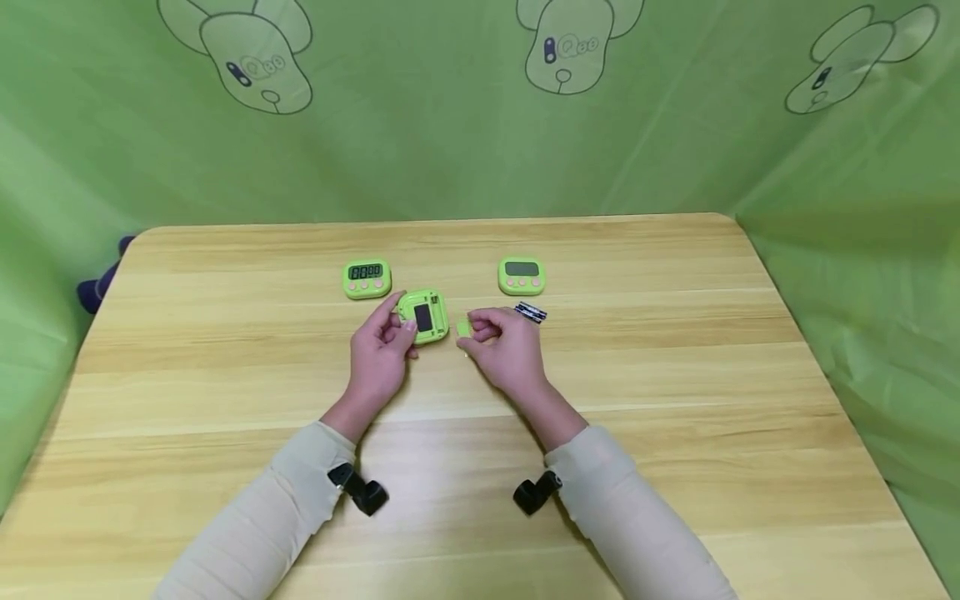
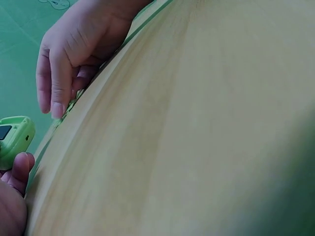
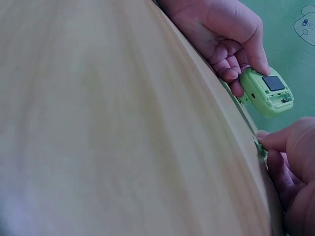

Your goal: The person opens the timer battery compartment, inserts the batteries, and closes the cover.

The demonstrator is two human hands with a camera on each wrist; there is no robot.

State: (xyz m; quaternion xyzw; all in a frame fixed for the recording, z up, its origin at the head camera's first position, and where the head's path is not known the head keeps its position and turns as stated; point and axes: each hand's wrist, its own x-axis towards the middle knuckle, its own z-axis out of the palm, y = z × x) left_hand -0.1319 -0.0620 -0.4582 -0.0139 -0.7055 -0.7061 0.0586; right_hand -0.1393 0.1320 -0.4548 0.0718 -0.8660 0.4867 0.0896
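My left hand (image 1: pixel 378 350) holds a green digital timer (image 1: pixel 433 302) with its back side up, gripped at its left edge by thumb and fingers. A dark rectangle and an uncovered battery slot (image 3: pixel 281 102) show on that back. Just right of the timer, my right hand (image 1: pixel 510 350) pinches a small green battery cover (image 1: pixel 463 328) between thumb and fingers, low at the tabletop. Cover and timer are apart. Two dark batteries (image 1: pixel 531 312) lie side by side beyond the right hand, partly hidden by it.
On the wooden table (image 1: pixel 675 375), a green timer showing digits (image 1: pixel 367 278) lies behind the left hand. Another green timer with a blank screen (image 1: pixel 522 276) lies behind the right hand. Green cloth (image 1: pixel 450 158) hangs around the back and sides.
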